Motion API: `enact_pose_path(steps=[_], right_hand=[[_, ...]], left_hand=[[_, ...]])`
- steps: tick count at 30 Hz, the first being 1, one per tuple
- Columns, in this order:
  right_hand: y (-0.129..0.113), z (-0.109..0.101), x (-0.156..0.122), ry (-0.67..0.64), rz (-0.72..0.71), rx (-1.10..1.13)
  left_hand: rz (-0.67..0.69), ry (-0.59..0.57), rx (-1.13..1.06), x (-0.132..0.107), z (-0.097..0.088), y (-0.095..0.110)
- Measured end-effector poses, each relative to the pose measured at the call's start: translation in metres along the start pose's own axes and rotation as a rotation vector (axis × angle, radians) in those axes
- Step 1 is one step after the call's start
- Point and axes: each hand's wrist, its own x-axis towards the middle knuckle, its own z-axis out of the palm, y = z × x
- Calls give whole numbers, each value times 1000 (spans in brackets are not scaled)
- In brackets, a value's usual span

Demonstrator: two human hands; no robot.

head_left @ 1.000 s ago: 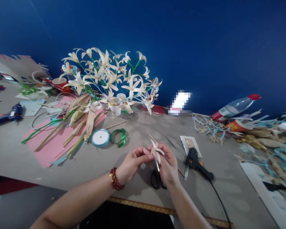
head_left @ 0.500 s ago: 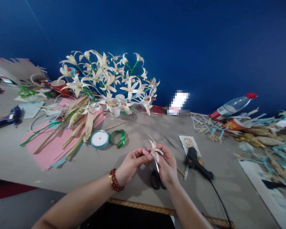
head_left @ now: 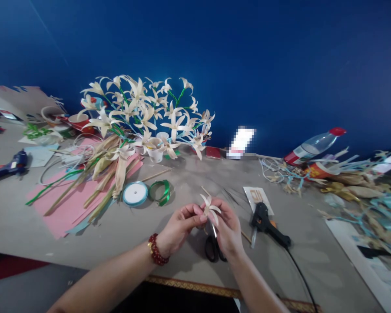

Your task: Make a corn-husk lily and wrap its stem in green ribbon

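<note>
A small cream handmade flower (head_left: 210,209) with thin curling petals is held between my two hands, above the table. My left hand (head_left: 182,224), with a dark red bead bracelet at the wrist, pinches the flower's base from the left. Fingers of my right hand (head_left: 228,228) close round it from the other side; its stem end is hidden by the fingers. Scissors with black handles (head_left: 211,249) lie on the table beneath my hands, their blades partly covered. Behind them a thin stick (head_left: 204,190) pokes out.
A black glue gun (head_left: 267,224) lies to the right, its cord running forward. Green ribbon (head_left: 164,191) and a white-and-blue ribbon spool (head_left: 135,194) lie to the left, near dried husks (head_left: 119,174) on pink paper. Finished cream flowers (head_left: 143,108) stand in cups behind; a bottle (head_left: 313,148) leans at right.
The view has shifted slightly. Both hands keep the flower between them in nearly the same place, with only small finger movement and a slight turn of the flower.
</note>
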Motion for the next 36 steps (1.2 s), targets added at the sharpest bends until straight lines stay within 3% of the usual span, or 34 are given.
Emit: enact_pose_path(steps=[21, 36], right_hand=[[1, -5, -2, -37, -87, -59], [-8, -6, -5, -48, -149, -139]], left_hand=[[3, -50, 2, 1, 0, 1], [44, -25, 145, 2, -4, 1]])
